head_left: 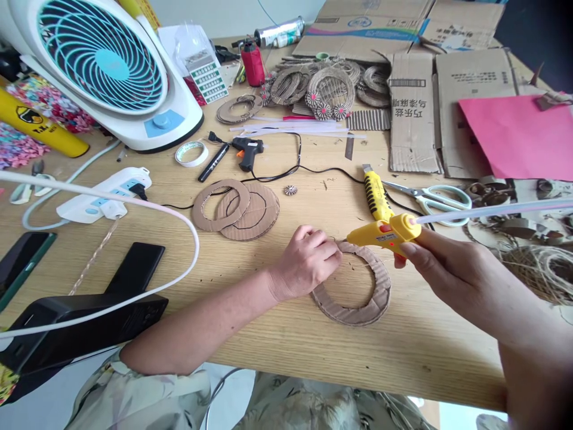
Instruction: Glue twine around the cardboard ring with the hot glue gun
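We note the left hand [308,258] resting on the wooden desk [286,352], fingers curled together and pressing on the upper left edge of a corrugated cardboard ring [358,310] that lies flat near the front edge, just right of centre. The right hand [441,269] is clamped on a yellow glue gun [385,233], a clear glue stick [492,211] projecting from its back toward the right; the nozzle points left and sits just above the top of the ring, close to the left fingertips. We cannot tell whether the nozzle touches the cardboard. Behind the ring lie a yellow utility knife [376,194] and a pair of scissors [432,197]. Further left, a second cardboard ring [221,205] overlaps a cardboard disc [255,214] marked with a drawn circle. A small black glue gun [247,149], a black marker [213,162] and a roll of tape [191,153] sit behind them. A white and teal desk fan [105,65] stands at far left, a white power strip [105,194] in front of it. Flattened cardboard boxes [414,113] and a pink sheet [519,137] occupy the far right.
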Demonstrator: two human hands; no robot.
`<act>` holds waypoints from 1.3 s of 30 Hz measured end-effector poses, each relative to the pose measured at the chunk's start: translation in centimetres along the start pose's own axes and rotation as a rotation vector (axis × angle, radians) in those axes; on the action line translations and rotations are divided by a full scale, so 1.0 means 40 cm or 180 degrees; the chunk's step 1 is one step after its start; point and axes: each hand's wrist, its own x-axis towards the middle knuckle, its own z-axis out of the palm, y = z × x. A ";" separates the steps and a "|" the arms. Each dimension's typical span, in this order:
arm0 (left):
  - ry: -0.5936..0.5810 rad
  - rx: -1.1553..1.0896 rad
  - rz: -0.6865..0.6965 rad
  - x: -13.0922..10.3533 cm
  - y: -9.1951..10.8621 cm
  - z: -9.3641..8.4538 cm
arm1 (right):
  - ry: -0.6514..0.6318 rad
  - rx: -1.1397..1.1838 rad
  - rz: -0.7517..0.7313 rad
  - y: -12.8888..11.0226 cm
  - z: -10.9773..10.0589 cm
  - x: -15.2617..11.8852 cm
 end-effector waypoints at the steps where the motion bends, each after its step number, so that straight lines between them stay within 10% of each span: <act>1: 0.0000 -0.0002 -0.0005 0.000 0.000 0.000 | -0.0018 0.0006 -0.0019 -0.001 0.001 0.001; 39: -0.0065 0.0019 -0.0022 -0.001 0.002 0.003 | -0.0077 -0.0122 -0.0054 -0.011 0.004 0.014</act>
